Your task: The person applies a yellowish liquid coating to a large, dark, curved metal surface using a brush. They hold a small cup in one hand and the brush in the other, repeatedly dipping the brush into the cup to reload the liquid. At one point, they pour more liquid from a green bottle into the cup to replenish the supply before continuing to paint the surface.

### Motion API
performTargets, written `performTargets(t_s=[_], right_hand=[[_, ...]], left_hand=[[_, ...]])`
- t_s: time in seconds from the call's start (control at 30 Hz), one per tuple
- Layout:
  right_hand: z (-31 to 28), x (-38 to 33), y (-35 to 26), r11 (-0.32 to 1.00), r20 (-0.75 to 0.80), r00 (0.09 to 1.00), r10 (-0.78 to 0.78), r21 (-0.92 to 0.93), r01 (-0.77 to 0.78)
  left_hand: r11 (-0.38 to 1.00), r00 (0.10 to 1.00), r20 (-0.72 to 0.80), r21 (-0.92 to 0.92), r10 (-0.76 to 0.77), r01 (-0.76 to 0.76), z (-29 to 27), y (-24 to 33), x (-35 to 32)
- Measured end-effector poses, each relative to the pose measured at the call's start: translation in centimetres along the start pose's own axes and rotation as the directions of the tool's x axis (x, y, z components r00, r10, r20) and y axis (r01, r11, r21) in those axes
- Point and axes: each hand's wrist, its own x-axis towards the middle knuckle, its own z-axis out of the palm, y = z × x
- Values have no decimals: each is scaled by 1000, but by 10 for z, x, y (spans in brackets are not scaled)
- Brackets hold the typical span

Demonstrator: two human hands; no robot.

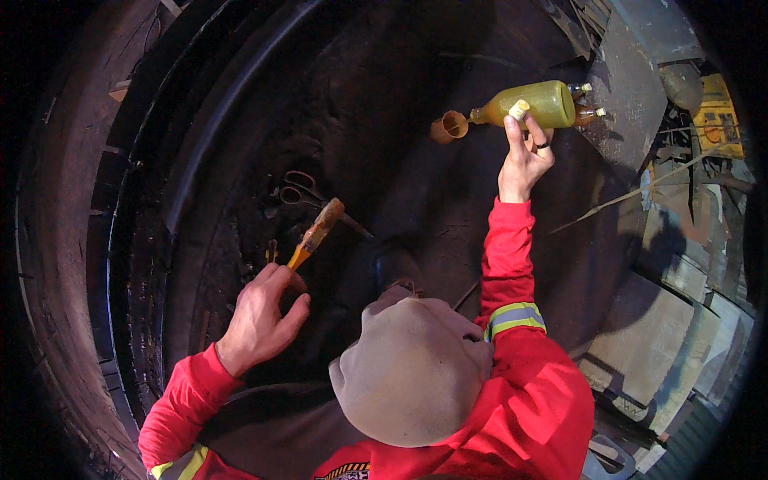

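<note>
As a tool (310, 241) is being gripped by left hand (264, 316) and bottle (556, 102) by right hand (527, 162), pouring is seemingly being done, steadiness required.

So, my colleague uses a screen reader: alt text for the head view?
A red-sleeved person holds a brush in the left hand; the right hand pinches a pale cap at a yellow-green bottle, its neck toward a brown cup. Scissors lie near the brush.

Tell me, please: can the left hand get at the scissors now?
Probably yes: the scissors lie nearby, handles uncovered, though the left hand would first have to release the brush.
</note>
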Motion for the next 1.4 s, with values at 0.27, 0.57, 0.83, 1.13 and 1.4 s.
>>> performTargets(t_s=[0.27, 0.57, 0.83, 1.13, 1.4], right_hand=[[1, 0, 1, 1000, -3, 1000, -16, 2, 16], [1, -1, -2, 1000, 1, 1000, -3, -2, 3], [-2, -1, 1, 1000, 7, 1000, -13, 9, 13], [1, -1, -1, 1000, 6, 1000, -16, -7, 16], [-1, 1, -1, 999, 2, 1000, -29, -45, 29]], left_hand=[[1000, 1000, -1, -6, -4, 4, 1, -2, -1], [1000, 1000, 8, -9, -13, 13, 1, 0, 0], [1000, 1000, 10, 17, -6, 6, 0, -1, 1], [1000, 1000, 11, 13, -7, 7, 0, -3, 2], [1000, 1000, 14, 14, -11, 11, 0, -3, 2]])
